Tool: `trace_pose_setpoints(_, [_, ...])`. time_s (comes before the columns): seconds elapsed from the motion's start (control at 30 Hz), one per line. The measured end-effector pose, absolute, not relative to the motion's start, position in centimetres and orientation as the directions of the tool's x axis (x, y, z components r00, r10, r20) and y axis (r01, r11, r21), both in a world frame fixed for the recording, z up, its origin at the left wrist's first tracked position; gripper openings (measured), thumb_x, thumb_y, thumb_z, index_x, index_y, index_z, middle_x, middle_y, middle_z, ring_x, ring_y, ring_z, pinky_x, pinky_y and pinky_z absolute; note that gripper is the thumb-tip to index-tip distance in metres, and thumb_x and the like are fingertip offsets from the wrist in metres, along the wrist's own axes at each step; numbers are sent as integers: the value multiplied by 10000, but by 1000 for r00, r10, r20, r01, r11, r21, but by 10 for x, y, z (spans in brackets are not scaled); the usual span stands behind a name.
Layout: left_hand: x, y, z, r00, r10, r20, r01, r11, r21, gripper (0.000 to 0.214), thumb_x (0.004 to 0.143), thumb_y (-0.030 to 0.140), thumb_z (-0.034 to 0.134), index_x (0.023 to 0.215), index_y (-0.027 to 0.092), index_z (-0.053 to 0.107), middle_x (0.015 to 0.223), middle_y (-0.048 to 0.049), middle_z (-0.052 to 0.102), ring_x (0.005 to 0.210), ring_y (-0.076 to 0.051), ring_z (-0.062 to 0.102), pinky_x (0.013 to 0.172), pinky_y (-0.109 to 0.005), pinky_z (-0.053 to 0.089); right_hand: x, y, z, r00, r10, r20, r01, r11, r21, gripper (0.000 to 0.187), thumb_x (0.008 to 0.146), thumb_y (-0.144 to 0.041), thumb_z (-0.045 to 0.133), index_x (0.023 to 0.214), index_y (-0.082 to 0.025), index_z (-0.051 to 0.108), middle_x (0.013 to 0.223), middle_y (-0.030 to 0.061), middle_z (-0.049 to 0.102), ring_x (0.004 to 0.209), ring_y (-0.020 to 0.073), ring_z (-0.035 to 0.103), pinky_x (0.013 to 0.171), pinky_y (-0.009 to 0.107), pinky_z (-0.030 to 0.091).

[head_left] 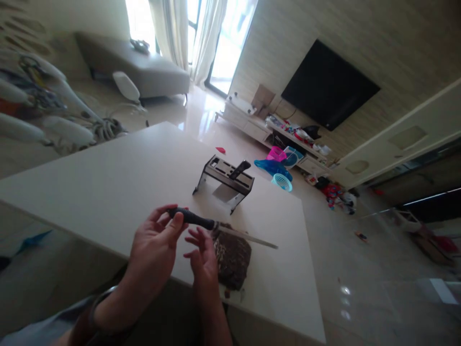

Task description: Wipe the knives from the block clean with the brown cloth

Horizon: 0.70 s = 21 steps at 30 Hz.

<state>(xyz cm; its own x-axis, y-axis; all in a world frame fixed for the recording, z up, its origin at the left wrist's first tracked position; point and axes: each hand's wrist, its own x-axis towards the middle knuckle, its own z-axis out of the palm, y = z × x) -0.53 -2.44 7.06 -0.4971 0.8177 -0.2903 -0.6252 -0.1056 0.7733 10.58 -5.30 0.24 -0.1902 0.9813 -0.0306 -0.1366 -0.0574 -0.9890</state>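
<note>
My left hand (pixel 154 245) is closed around the black ribbed handle of a sharpening steel (pixel 248 236). Its long, narrow metal rod points right, over the table. Just below the handle's front end, my right hand (pixel 206 259) has its fingers apart and grips nothing. Beneath the rod lies a folded dark brown cloth (pixel 233 262) with a light pattern, close to the table's near edge. Beyond my hands stands a knife rack (pixel 225 174) with a slotted top and metal legs. One black-handled knife (pixel 240 169) sits in a slot.
The white table (pixel 118 173) extends left and right, with its right corner near the tiled floor. Past it lie a blue bag (pixel 273 168), a pink basket (pixel 276 154) and a light blue basket (pixel 282 182). White chairs (pixel 68 129) stand at left.
</note>
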Motion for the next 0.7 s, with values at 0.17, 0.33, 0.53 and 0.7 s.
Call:
trace_pose_setpoints(0.17, [20,-27,24,-188,908,-375,-654,170,737,406,639,329,880,955,210,653,866,-43,731,727,-189,695,595,-278,568,115,-44,-13,31,993,-114,-204,-106,-973,688,913,-716,526,1453,-290,508,1459,99,593,1262,274,616,961,435,548])
trace_pose_setpoints(0.33, [15,-18,7,43,952,-303,-629,262,732,355,621,267,892,891,176,680,886,-68,745,794,-201,708,707,-297,594,122,-41,-15,128,991,-45,-192,-20,-981,541,949,-613,546,1335,-239,615,1402,103,636,1318,272,580,1131,484,440])
trace_pose_setpoints(0.53, [-6,-14,-1,275,936,-218,-425,322,846,257,670,266,841,898,176,765,861,-80,750,753,-205,680,699,-303,580,121,-40,-7,140,988,-66,-94,-53,-994,450,953,-519,571,1286,-229,660,1387,92,656,1299,270,598,1108,476,469])
trace_pose_setpoints(0.7, [-12,-18,-1,302,928,-217,-291,307,906,271,640,303,819,896,216,811,805,-67,742,713,-222,640,629,-288,545,120,-39,3,150,988,-46,75,-58,-995,399,950,-495,583,1231,-243,713,1301,89,704,1270,287,609,1017,473,535])
